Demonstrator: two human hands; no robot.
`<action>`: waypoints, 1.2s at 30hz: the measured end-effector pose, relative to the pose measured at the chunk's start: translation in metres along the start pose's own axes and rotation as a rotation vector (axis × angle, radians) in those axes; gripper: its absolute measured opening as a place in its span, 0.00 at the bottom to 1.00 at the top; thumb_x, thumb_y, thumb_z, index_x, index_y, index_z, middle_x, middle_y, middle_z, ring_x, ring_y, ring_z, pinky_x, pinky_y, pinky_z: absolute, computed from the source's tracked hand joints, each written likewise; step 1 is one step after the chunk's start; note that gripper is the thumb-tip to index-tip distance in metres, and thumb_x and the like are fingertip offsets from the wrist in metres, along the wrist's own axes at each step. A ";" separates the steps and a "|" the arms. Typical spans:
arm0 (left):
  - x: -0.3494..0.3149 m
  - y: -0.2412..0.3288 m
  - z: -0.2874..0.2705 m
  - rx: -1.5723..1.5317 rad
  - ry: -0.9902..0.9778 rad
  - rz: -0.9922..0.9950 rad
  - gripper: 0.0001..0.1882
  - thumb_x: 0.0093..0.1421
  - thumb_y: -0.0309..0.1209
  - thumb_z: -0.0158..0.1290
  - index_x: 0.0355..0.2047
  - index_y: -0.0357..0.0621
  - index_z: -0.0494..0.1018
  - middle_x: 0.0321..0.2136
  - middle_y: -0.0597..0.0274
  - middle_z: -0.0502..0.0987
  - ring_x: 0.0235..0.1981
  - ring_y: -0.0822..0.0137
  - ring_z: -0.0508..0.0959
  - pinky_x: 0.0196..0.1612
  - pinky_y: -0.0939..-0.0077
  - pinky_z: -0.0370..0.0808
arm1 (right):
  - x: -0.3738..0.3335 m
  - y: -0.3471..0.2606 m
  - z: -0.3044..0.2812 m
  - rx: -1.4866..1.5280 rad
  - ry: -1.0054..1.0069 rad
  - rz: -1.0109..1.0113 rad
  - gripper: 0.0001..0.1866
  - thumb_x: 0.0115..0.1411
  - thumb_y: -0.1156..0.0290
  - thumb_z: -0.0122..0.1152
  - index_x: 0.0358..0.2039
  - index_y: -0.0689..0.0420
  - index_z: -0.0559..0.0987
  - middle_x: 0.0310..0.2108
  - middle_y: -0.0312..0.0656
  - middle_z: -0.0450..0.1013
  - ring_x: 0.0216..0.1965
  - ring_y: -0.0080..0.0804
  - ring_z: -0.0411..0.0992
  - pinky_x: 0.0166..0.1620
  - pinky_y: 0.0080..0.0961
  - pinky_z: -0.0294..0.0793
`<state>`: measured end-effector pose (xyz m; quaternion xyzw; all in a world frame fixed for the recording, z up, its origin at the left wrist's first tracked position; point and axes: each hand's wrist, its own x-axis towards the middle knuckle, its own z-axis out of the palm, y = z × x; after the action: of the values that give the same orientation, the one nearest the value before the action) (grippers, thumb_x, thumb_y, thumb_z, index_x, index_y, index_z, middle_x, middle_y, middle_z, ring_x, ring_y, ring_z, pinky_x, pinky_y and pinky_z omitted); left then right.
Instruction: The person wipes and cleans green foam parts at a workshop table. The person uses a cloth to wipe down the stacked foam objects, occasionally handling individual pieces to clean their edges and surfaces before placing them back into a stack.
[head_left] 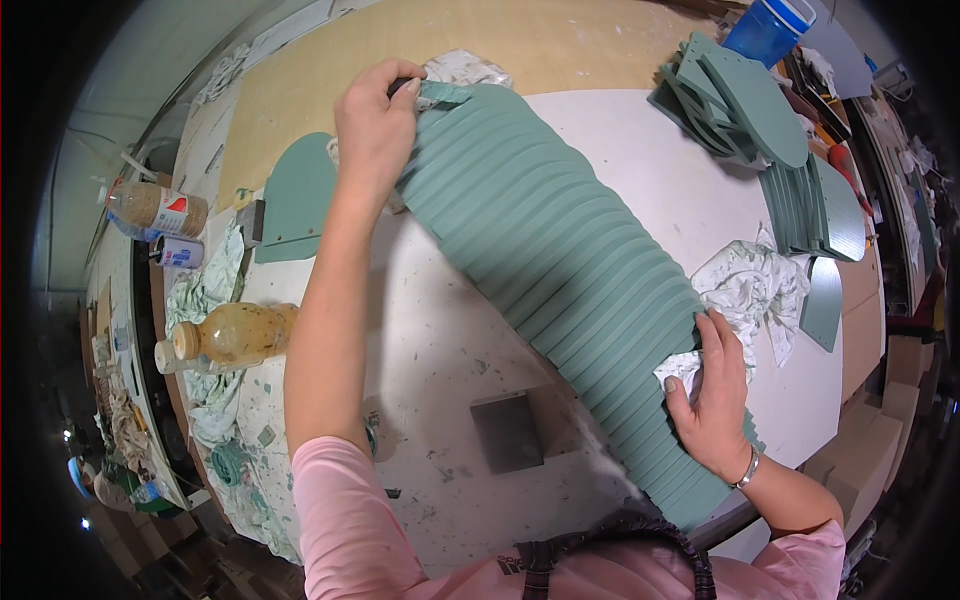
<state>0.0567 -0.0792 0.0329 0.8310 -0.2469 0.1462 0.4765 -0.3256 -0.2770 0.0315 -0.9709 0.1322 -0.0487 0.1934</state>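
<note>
A long row of green rounded panels (560, 240), overlapping like shingles, runs diagonally across the table from the far middle to my body at the lower right. At its far end, my left hand (378, 118) is closed round a small tool with a black handle (400, 86). The tool's flat end is green-smeared and lies against the far panels; I cannot make out its exact kind. Near the row's close end, my right hand (715, 395) presses a crumpled white rag (680, 369) against the panel edges. My right wrist wears a bracelet.
Stacked green panels (740, 100) stand at the far right beside a blue container (768, 32). A white cloth (752, 285) lies right of the row. On the left are a single panel (297, 195), a plastic bottle of yellowish liquid (240, 333), a can (180, 252) and paint-stained rags (212, 400).
</note>
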 end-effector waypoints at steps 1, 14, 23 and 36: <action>0.001 -0.001 0.003 0.000 0.000 -0.001 0.07 0.58 0.21 0.54 0.36 0.36 0.79 0.33 0.50 0.80 0.35 0.56 0.79 0.43 0.66 0.74 | 0.000 0.000 0.000 -0.001 0.000 -0.004 0.41 0.55 0.67 0.62 0.66 0.66 0.58 0.64 0.64 0.57 0.62 0.62 0.59 0.64 0.49 0.58; 0.000 -0.004 0.006 0.012 0.018 0.057 0.07 0.60 0.23 0.55 0.37 0.37 0.78 0.29 0.58 0.79 0.31 0.67 0.76 0.40 0.74 0.73 | 0.000 -0.001 0.000 0.009 0.010 0.005 0.41 0.54 0.68 0.63 0.66 0.65 0.59 0.63 0.64 0.58 0.61 0.62 0.60 0.64 0.49 0.58; -0.036 -0.021 -0.064 -0.180 -0.033 -0.151 0.05 0.61 0.20 0.54 0.37 0.36 0.78 0.28 0.71 0.75 0.30 0.78 0.69 0.37 0.82 0.68 | 0.000 0.000 0.001 0.003 0.019 -0.005 0.40 0.54 0.67 0.62 0.66 0.65 0.59 0.63 0.64 0.58 0.61 0.62 0.60 0.63 0.49 0.59; -0.046 -0.033 -0.068 -0.147 -0.018 -0.151 0.05 0.62 0.19 0.54 0.38 0.36 0.78 0.28 0.70 0.75 0.30 0.77 0.71 0.36 0.82 0.69 | 0.000 -0.001 0.003 -0.015 0.026 -0.019 0.39 0.55 0.67 0.60 0.66 0.65 0.59 0.62 0.64 0.59 0.61 0.62 0.60 0.63 0.49 0.59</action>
<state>0.0363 0.0063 0.0215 0.8114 -0.1980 0.0839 0.5435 -0.3253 -0.2754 0.0291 -0.9728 0.1258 -0.0621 0.1842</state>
